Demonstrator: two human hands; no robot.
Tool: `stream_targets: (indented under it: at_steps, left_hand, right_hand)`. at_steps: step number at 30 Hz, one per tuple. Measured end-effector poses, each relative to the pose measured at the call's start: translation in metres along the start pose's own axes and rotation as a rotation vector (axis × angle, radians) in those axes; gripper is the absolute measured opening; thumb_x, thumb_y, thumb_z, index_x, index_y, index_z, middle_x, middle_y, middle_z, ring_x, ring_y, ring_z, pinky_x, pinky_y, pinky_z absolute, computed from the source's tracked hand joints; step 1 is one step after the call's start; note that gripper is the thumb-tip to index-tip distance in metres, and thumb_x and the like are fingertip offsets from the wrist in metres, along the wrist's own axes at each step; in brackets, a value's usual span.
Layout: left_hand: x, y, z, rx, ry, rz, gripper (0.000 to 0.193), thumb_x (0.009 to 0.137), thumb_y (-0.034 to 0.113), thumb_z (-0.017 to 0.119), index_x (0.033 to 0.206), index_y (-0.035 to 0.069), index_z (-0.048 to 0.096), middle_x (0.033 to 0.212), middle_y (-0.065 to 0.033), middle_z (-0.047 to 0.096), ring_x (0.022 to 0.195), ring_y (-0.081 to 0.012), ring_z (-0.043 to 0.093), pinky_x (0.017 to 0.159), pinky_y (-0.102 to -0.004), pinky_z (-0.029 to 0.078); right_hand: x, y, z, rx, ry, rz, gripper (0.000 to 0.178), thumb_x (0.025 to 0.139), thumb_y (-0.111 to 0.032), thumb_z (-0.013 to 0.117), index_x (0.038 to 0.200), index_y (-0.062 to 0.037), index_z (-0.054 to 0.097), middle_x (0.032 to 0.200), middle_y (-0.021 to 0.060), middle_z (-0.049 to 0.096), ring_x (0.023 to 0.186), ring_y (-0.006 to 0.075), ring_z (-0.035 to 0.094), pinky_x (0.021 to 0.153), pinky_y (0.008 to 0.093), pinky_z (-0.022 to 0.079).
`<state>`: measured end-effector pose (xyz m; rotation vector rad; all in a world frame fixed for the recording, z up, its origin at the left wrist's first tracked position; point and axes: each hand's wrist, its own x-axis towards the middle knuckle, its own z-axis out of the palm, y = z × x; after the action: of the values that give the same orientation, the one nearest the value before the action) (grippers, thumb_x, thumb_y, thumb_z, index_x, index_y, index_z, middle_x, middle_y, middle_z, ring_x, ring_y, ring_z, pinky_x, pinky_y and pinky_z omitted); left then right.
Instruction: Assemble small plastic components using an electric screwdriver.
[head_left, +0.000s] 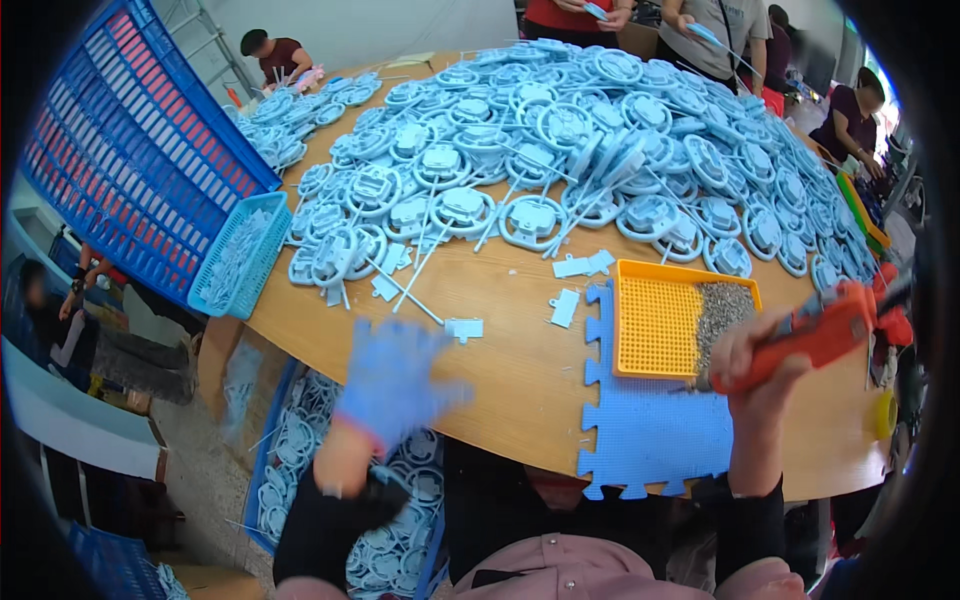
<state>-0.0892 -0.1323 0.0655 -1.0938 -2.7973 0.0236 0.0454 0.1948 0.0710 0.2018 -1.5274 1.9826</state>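
My left hand point(395, 380), in a blue glove, is over the table's near edge, blurred by motion, its thumb and fingers apart and nothing seen in it. Wrapped round a red-orange power screwdriver point(815, 345) is my right hand point(752, 365); the tool's bit points left, over the yellow tray's near right corner. That tray point(630, 372) has a perforated floor and a heap of small screws point(727, 312) along its right side. It rests on a blue foam mat point(655, 435). Small flat light-blue plates point(466, 329) lie loose beyond my left hand, others beside the tray.
A large pile of light-blue steering-wheel-shaped plastic parts point(532, 222) covers the wooden table's point(510, 350) far side. At left stand a turquoise basket point(240, 290) of small pieces and a tilted blue crate point(130, 150). Another crate point(262, 470) of parts sits below. Several people work around.
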Motion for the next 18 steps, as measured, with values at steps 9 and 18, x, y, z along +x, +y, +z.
stream_targets:
  at_steps: [9, 18]
  left_hand:
    - [0.225, -0.068, 0.084, -0.109, 0.015, -0.596, 0.073, 0.077, 0.048, 0.067, 0.136, 0.013, 0.046, 0.122, -0.0183, 0.059, 0.113, -0.0370, 0.054, 0.092, -0.0463, 0.046]
    - [0.183, -0.070, 0.090, -0.307, 0.435, -0.283, 0.077, 0.071, 0.026, 0.076, 0.138, 0.006, 0.043, 0.116, -0.0217, 0.059, 0.108, -0.0357, 0.055, 0.097, -0.0465, 0.040]
  right_hand:
    - [0.072, 0.068, -0.001, 0.096, 0.027, -0.026, 0.045, 0.086, -0.041, 0.067, 0.102, -0.0036, 0.050, 0.071, 0.0050, 0.055, 0.059, 0.0138, 0.054, 0.048, 0.0258, 0.045]
    - [0.083, 0.100, 0.007, 0.114, -0.048, 0.003, 0.043, 0.087, -0.039, 0.067, 0.102, -0.0027, 0.050, 0.070, 0.0050, 0.056, 0.059, 0.0124, 0.055, 0.049, 0.0244, 0.046]
